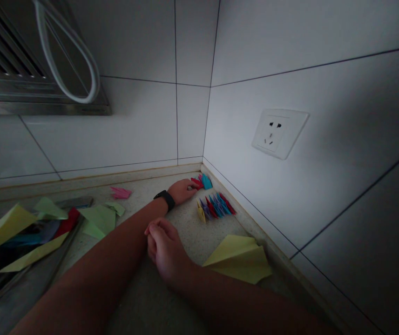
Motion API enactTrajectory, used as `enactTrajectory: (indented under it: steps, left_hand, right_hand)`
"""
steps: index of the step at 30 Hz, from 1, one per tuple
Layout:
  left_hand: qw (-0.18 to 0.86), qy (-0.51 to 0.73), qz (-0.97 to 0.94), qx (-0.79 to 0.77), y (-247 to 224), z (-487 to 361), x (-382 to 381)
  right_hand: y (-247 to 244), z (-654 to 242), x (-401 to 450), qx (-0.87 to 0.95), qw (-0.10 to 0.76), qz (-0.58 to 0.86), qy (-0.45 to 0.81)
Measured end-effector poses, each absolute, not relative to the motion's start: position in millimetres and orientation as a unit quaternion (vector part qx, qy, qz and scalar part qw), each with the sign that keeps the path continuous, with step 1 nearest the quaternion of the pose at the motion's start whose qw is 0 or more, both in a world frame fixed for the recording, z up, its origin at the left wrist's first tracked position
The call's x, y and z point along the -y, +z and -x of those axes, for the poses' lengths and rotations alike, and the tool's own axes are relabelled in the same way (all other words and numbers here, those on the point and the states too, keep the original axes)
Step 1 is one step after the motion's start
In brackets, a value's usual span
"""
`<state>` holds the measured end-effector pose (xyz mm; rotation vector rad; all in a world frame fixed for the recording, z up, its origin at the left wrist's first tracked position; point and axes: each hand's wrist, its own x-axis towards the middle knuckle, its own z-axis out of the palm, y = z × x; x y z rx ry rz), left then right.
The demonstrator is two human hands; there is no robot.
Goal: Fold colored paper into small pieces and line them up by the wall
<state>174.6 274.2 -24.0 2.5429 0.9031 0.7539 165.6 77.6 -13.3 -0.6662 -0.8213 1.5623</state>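
By the left hand (182, 190), at its two o'clock, a red origami piece (197, 183) is touched by the fingertips, though whether it is pinched cannot be told; the right hand (167, 249), toward seven o'clock, is curled closed. Light, crisp, easily crushed paper should be expected, best gripped along a crease. No container can be made out.

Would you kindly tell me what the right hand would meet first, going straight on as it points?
Probably the left forearm, ahead of the right hand; depth is unclear, so they may touch.
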Motion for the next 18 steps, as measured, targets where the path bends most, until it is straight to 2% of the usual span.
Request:
enactTrajectory:
  steps: [6,12,18]
  left_hand:
    - [0.181,0.292,-0.881,-0.326,-21.2,-175.7,-271.0]
    - [0.116,0.276,-0.873,-0.386,-19.6,-176.8,-271.3]
    - [0.092,0.266,-0.870,-0.406,-22.3,-179.5,-272.0]
  right_hand:
    - [-10.0,-167.3,-75.9,0.353,0.584,0.300,0.667]
    - [-10.1,-166.7,-76.7,0.358,0.585,0.296,0.665]
    - [-11.9,-166.7,-77.2,0.368,0.582,0.292,0.663]
